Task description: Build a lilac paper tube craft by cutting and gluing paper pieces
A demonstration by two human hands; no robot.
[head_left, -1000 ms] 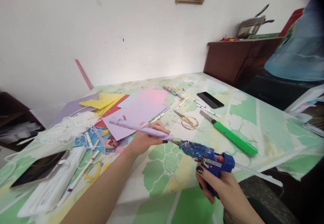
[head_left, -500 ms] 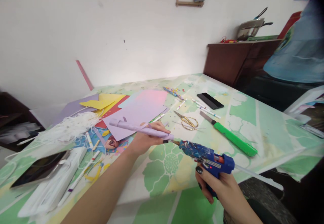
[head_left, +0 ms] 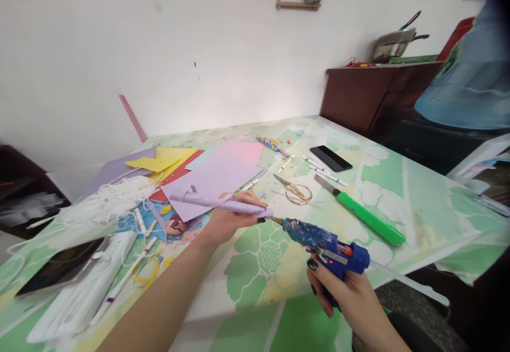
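Observation:
My left hand is closed around a rolled tube of lilac paper, held slanting above the table. Wrapped about the handle of a blue hot glue gun is my right hand. The gun's metal nozzle meets the right end of the tube, close to my left fingertips. A clear glue stick sticks out of the gun's back, and a small red light glows on its side. Flat lilac paper lies behind the tube.
Gold-handled scissors, a green utility knife, markers and a black phone lie to the right. On the left are tangled white string, a second phone, a white power strip and coloured paper sheets.
Very little differs. The paper tube has shifted slightly to the left at its far end, and the glue gun's nozzle stays at its right end.

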